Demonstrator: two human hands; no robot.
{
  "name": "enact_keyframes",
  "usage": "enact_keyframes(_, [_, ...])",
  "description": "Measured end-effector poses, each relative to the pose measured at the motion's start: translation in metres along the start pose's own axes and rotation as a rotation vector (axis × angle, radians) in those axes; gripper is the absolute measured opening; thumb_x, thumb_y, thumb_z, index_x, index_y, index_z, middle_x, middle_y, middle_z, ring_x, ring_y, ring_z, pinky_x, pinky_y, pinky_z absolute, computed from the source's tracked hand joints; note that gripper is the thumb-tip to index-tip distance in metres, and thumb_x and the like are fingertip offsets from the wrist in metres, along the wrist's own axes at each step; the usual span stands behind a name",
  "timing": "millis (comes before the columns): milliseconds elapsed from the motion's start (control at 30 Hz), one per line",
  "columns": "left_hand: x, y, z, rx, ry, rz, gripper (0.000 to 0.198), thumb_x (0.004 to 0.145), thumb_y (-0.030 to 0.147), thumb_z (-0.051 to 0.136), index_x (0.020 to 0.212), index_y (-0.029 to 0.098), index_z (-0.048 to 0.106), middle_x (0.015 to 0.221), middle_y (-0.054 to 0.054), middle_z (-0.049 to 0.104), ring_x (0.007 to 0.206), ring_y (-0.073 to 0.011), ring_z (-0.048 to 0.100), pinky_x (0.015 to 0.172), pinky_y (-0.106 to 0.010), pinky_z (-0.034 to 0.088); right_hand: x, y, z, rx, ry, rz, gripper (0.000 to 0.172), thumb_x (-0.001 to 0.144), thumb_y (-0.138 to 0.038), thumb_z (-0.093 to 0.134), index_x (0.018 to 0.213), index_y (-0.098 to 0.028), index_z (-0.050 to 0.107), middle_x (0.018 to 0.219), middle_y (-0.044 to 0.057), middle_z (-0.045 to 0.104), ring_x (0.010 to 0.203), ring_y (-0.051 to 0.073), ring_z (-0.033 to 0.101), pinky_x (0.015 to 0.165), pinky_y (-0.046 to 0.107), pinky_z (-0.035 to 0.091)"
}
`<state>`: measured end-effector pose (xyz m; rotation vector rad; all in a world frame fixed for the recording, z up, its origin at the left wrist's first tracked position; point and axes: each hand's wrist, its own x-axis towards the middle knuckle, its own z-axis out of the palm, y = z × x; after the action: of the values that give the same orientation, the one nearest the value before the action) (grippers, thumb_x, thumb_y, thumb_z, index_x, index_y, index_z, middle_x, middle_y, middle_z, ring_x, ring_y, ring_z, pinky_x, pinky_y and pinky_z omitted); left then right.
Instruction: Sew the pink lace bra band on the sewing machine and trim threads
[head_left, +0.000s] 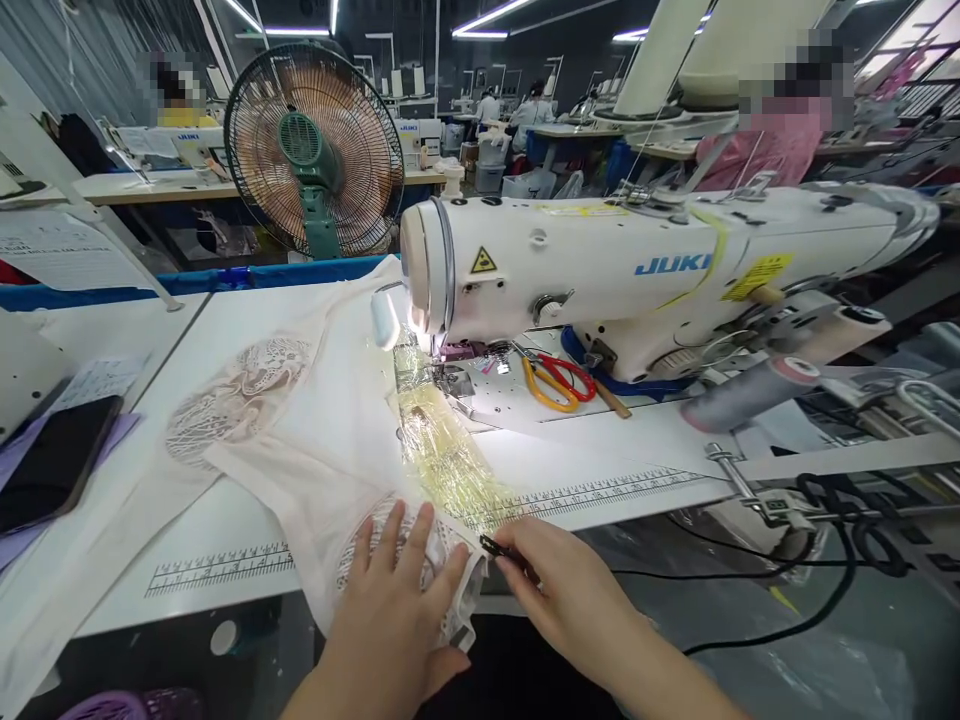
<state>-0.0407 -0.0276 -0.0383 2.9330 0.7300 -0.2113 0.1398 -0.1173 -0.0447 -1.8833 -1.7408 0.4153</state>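
Observation:
My left hand lies flat with fingers spread on a pale pink lace-panelled garment, at the table's front edge. In my right hand is a small black tool, pinched between thumb and fingers; most of it is hidden. Its tip touches or nearly touches the garment's edge, just right of my left fingertips. The cloth spreads left across the table, with more lace farther back. Beyond my hands, a shiny yellowish film-covered strip runs up to the needle area of the white sewing machine.
Orange-handled scissors and red-handled scissors lie on the machine bed. A phone rests at the left. Thread cones stand at the right. Behind the table is a large fan. A printed ruler marks the front edge. Other people work farther back.

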Motion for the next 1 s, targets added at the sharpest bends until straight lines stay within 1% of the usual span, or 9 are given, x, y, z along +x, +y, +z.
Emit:
enact_keyframes(100, [-0.001,-0.001,0.002,0.022,0.038,0.024,0.09,0.056,0.036,0.082,0.136,0.034,0.04,0.147,-0.018,0.028,0.13,-0.0459,0.026,0.098,-0.066,0.028,-0.003,0.0,-0.003,-0.015,-0.035,0.013,0.016,0.084,-0.01,0.041,0.084,-0.019,0.053,0.076,0.004,0.061,0.07,0.018,0.057,0.062,0.029,0.044])
enact_keyframes(267, [-0.004,-0.003,0.002,-0.045,0.086,0.038,0.083,0.06,0.053,0.077,0.133,0.034,0.042,0.144,-0.02,0.033,0.128,-0.0474,0.029,0.095,-0.069,0.029,-0.001,0.001,-0.008,0.048,0.11,-0.088,0.027,0.088,-0.015,0.042,0.114,-0.019,0.048,0.093,0.007,0.064,0.081,0.018,0.061,0.071,0.029,0.048])
enact_keyframes(367, [-0.01,-0.007,0.004,-0.136,0.166,0.04,0.079,0.064,0.064,0.068,0.131,0.028,0.046,0.141,-0.022,0.038,0.128,-0.045,0.032,0.096,-0.067,0.031,0.018,-0.004,-0.008,0.03,0.052,-0.131,0.017,0.091,-0.018,0.038,0.095,-0.02,0.054,0.081,0.004,0.061,0.073,0.017,0.059,0.064,0.029,0.046])
enact_keyframes(433, [-0.014,-0.01,0.009,-0.174,0.256,-0.004,0.079,0.066,0.058,0.069,0.129,0.016,0.046,0.137,-0.027,0.041,0.126,-0.0426,0.038,0.096,-0.06,0.038,0.039,-0.015,-0.004,-0.015,-0.014,-0.13,0.019,0.091,-0.019,0.037,0.084,-0.02,0.055,0.076,0.003,0.058,0.07,0.017,0.057,0.061,0.029,0.044])
enact_keyframes(500, [-0.018,-0.013,0.014,-0.186,0.356,-0.099,0.067,0.074,0.043,0.066,0.125,0.005,0.047,0.13,-0.029,0.045,0.122,-0.0386,0.045,0.093,-0.05,0.047,0.062,-0.029,0.003,-0.11,-0.078,-0.138,0.021,0.091,-0.018,0.038,0.083,-0.019,0.058,0.079,0.003,0.059,0.074,0.018,0.057,0.063,0.029,0.044])
enact_keyframes(633, [-0.021,-0.016,0.021,-0.217,0.5,-0.186,0.036,0.081,0.015,0.046,0.115,0.005,0.053,0.119,-0.022,0.055,0.11,-0.029,0.056,0.087,-0.04,0.053,0.099,-0.058,0.02,-0.306,-0.173,-0.178,0.02,0.089,-0.018,0.045,0.08,-0.019,0.063,0.083,0.003,0.061,0.079,0.017,0.059,0.064,0.026,0.042])
enact_keyframes(733, [-0.022,-0.019,0.022,-0.218,0.607,-0.165,0.031,0.081,0.012,0.041,0.105,0.009,0.059,0.108,-0.016,0.061,0.099,-0.0252,0.06,0.082,-0.037,0.055,0.112,-0.07,0.031,-0.385,-0.202,-0.213,0.018,0.085,-0.016,0.052,0.071,-0.019,0.063,0.078,0.002,0.062,0.075,0.017,0.06,0.058,0.025,0.038])
enact_keyframes(833, [-0.024,-0.028,0.023,-0.074,0.726,-0.162,0.029,0.084,0.013,0.039,0.103,0.01,0.062,0.102,-0.014,0.065,0.095,-0.0251,0.061,0.082,-0.039,0.054,0.114,-0.073,0.037,-0.476,-0.213,-0.238,0.022,0.085,-0.01,0.051,0.068,-0.018,0.063,0.073,0.004,0.062,0.07,0.019,0.06,0.053,0.026,0.034])
enact_keyframes(1000, [-0.027,-0.045,0.029,0.138,0.67,-0.238,0.032,0.087,0.021,0.045,0.114,0.012,0.059,0.119,-0.008,0.063,0.113,-0.0301,0.053,0.093,-0.046,0.048,0.111,-0.079,0.037,-0.579,-0.244,-0.304,0.02,0.073,0.002,0.056,0.07,-0.016,0.063,0.072,0.007,0.063,0.069,0.023,0.062,0.054,0.028,0.036])
